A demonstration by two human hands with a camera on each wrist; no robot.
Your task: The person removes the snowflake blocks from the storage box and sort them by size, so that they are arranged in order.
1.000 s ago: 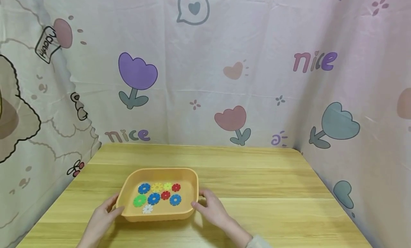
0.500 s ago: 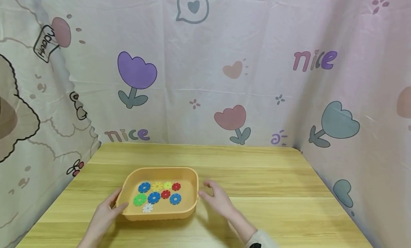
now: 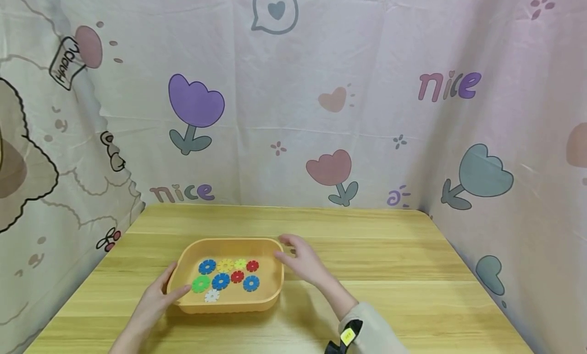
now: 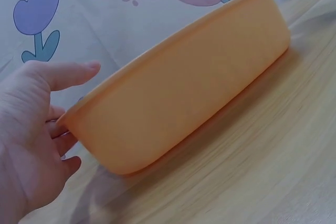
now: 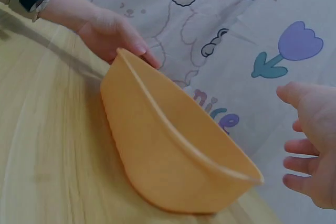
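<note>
**Tray (image 3: 227, 308) of loose discs (image 3: 216, 283), neither hand clamped**

Tray sits lower left of centre in the head view, apparently flat on the table (image 3: 376, 298). Nine discs inside: blue, yellow, light yellow, red, green, white.

Left hand (image 3: 153, 300): at the tray's left end, thumb stretched over the rim, fingers round the outside. Left wrist view has the thumb raised off the rim; how firmly the fingers touch, cannot tell. Right hand (image 3: 301, 260): by the tray's upper right corner, fingers spread; right wrist view shows a gap, so nothing held there.

Risks, judged: lifting now would load the left end only, so the tray could tip and the discs slide right. A knock from the right hand could swing the tray round, since nothing braces that end. The left thumb hangs over the tray near the green disc (image 3: 197, 287) and could nudge it. Discs look thin and light; a jolt would likely scatter them.

Surface: pale wood-grain table, straight far edge, filling the lower frame. Room: printed cloth (image 3: 275, 79) behind and down both sides, with a purple tulip (image 3: 197, 107) upper left and "nice" lettering (image 3: 428, 88) upper right. Light sleeve (image 3: 373, 331) and black band (image 3: 336, 349) at the bottom.
</note>
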